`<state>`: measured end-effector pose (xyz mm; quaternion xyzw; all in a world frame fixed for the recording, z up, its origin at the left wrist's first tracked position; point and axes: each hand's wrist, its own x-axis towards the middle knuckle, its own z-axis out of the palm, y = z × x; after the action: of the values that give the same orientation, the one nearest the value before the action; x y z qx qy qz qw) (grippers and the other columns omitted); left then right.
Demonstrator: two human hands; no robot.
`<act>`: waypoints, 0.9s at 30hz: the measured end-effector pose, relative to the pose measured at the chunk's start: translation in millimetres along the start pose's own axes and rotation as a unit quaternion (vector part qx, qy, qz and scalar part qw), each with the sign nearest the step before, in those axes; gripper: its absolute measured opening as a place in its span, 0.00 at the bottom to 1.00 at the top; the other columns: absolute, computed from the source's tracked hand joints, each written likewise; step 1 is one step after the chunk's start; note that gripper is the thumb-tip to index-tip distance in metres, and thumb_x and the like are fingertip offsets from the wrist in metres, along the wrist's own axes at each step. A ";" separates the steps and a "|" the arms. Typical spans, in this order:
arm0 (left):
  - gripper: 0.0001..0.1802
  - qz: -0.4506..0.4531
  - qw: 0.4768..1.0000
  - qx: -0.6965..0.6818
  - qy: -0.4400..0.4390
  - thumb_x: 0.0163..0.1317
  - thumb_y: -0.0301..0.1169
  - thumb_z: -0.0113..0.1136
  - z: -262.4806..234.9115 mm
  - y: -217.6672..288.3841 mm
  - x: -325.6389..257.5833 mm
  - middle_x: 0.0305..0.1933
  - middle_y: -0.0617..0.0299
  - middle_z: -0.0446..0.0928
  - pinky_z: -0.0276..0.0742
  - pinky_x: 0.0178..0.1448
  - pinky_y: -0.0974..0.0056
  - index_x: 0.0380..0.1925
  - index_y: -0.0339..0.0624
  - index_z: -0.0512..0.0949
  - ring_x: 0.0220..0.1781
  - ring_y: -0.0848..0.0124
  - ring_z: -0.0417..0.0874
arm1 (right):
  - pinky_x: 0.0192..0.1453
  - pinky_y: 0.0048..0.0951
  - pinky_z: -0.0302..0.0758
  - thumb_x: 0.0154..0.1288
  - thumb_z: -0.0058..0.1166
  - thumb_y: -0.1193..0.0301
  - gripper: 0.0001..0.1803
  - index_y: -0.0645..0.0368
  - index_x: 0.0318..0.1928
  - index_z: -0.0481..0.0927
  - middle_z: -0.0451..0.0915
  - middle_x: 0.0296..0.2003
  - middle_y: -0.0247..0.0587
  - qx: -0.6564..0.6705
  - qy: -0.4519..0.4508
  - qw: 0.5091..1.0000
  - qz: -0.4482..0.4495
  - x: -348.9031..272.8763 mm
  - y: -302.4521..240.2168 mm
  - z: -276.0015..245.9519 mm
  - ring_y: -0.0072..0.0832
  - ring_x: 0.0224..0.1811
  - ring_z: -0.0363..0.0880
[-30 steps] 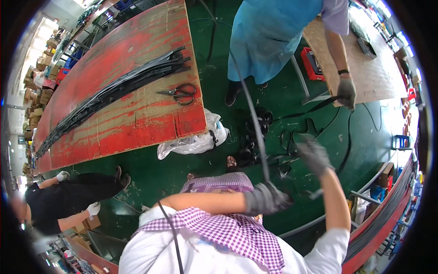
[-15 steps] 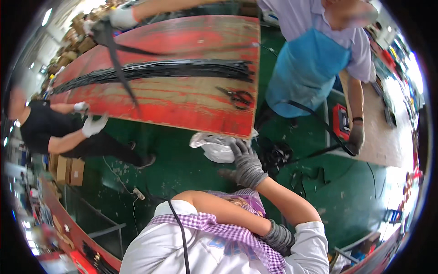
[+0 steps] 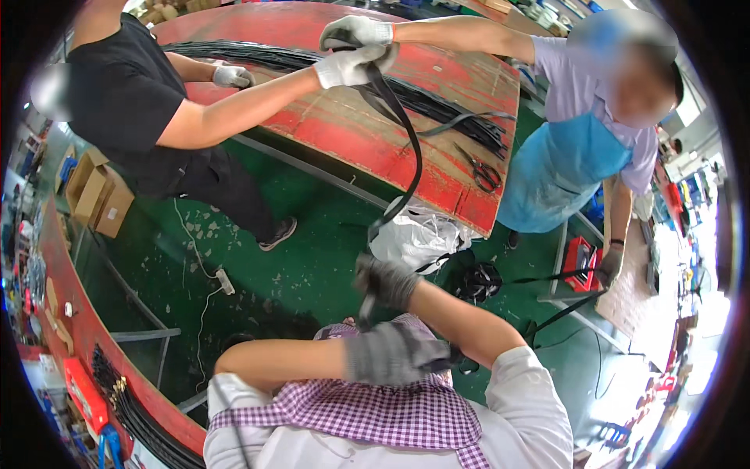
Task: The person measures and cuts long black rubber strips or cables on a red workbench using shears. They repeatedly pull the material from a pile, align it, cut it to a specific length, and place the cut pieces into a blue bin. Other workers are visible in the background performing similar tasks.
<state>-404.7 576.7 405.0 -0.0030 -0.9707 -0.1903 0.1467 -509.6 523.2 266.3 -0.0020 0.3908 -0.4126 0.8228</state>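
Note:
My right hand (image 3: pixel 388 283), in a grey knitted glove, is held out before my apron, its fingers smeared by motion. A dark shape by its thumb side cannot be made out. Across my purple checked apron (image 3: pixel 383 418) lies my left hand (image 3: pixel 391 356), in the same kind of glove; its fingers are blurred too. Beyond my right hand hangs the lower end of a long black strap (image 3: pixel 418 156). Its upper end is gripped by the white-gloved hands of two co-workers (image 3: pixel 355 51). My right hand does not visibly touch the strap.
A red worn table (image 3: pixel 336 148) carries a bundle of black strips (image 3: pixel 437 109) and black-handled scissors (image 3: pixel 486 176). Silver plastic sheeting (image 3: pixel 418 238) hangs at its corner. A person in a blue apron (image 3: pixel 558 176) stands right, a person in black (image 3: pixel 133 86) left. An open carton (image 3: pixel 98 195) is on the floor.
My right hand has drawn back to the left from the silver sheeting; my left hand has moved up and left. The person in black has come nearer and reached for the strap. My view has shifted.

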 end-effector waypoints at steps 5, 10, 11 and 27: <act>0.16 -0.063 0.977 -0.205 -0.010 0.55 0.37 0.51 -31.6 -28.4 -115.2 0.40 0.54 0.73 0.73 0.39 0.58 0.42 0.43 0.71 0.35 0.60 0.77 | 0.13 0.16 0.59 0.57 0.50 0.59 0.11 0.53 0.30 0.72 0.65 0.15 0.25 0.129 0.011 0.963 -0.234 -67.3 -91.9 21.9 0.14 0.12 0.59; 0.22 -0.207 0.765 -0.593 0.143 0.51 0.38 0.56 -107.3 -94.9 -218.7 0.48 0.47 0.70 0.68 0.50 0.56 0.45 0.38 0.72 0.48 0.55 0.72 | 0.13 0.18 0.57 0.61 0.45 0.59 0.14 0.56 0.33 0.73 0.66 0.15 0.28 -0.004 0.154 0.942 -0.297 -133.1 -79.3 96.0 0.18 0.11 0.60; 0.24 -0.263 0.709 -0.643 0.122 0.52 0.40 0.55 -108.8 -102.5 -227.1 0.49 0.47 0.69 0.67 0.51 0.56 0.45 0.37 0.71 0.51 0.55 0.70 | 0.15 0.20 0.60 0.61 0.44 0.61 0.13 0.58 0.34 0.73 0.67 0.16 0.30 -0.292 0.094 0.849 -0.431 -127.4 -71.0 84.3 0.20 0.13 0.63; 0.05 -0.307 0.326 -0.688 0.571 0.55 0.21 0.50 46.3 -203.9 -7.3 0.36 0.51 0.75 0.73 0.51 0.55 0.31 0.36 0.73 0.42 0.60 0.76 | 0.21 0.20 0.73 0.64 0.42 0.69 0.14 0.62 0.47 0.68 0.73 0.22 0.35 -0.319 -0.249 0.913 -0.049 -119.1 -160.3 -23.2 0.20 0.22 0.75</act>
<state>-423.4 405.1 286.8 0.3045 -0.1027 -0.7767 0.5417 -675.3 506.0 378.8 -0.3862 0.2836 -0.2923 0.8276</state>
